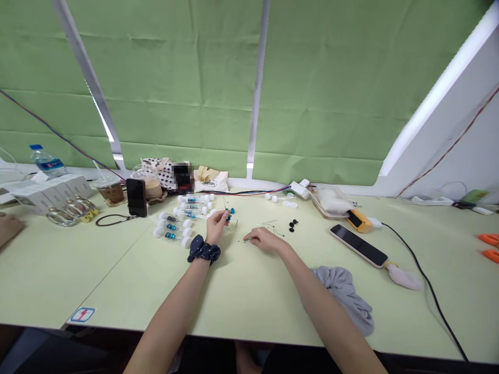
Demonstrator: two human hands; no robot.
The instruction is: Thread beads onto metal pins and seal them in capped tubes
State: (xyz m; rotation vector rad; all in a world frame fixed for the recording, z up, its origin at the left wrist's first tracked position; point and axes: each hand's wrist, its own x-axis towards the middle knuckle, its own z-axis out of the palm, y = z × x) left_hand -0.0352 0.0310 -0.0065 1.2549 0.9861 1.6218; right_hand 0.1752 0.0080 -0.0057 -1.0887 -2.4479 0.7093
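Note:
My left hand (217,224), with a dark polka-dot scrunchie (203,251) on the wrist, is closed on a small blue piece (228,218), with thin wires near the fingertips. Just beyond it lies another blue piece (233,211). My right hand (265,239) rests low over the table, its fingers pinched at a tiny thing on the surface that I cannot make out. Thin wires with coloured ends (278,233) lie past that hand, beside several small black pieces (291,226). To the left are several clear tubes with white caps (171,236) holding blue parts.
A dark phone (136,197) stands at left near drink cups (109,191) and glass pieces (62,216). At right lie another phone (358,245), a yellow device (359,221), a black cable (431,293) and a grey cloth (345,296). Another person's hand (10,228) shows at far left.

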